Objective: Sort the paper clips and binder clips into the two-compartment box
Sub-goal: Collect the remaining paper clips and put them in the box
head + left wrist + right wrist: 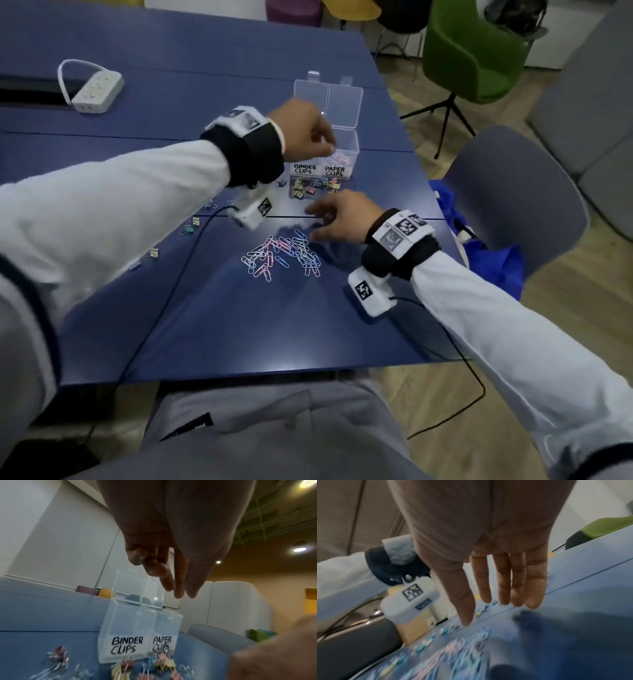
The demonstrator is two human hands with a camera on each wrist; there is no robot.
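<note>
Left hand [305,132] is raised above the clear two-compartment box [327,161], over its top near the divider. In the left wrist view thumb and index tips [155,568] are pressed together while the other fingers hang down straight; can't tell whether anything is pinched between them, nothing visible there. Box lid stands open behind. Labels on the front read BINDER CLIPS (left) and PAPER CLIPS (right). Some pink/white paper clips already sit in the PAPER CLIPS compartment [339,158]; the BINDER CLIPS side's contents are not readable.

Right hand [342,219] is low over the blue table [205,325], fingers [518,582] straight and close together, thumb splayed, holding nothing. Fingertips are at the far right edge of the loose paper clip pile [282,255], just beside it; contact unclear due to blur.

Binder clips [313,188] are clustered on the table right in front of the box, between the two hands. A few more binder clips [190,226] are scattered under the left forearm. White power strip [97,90] sits far left.
</note>
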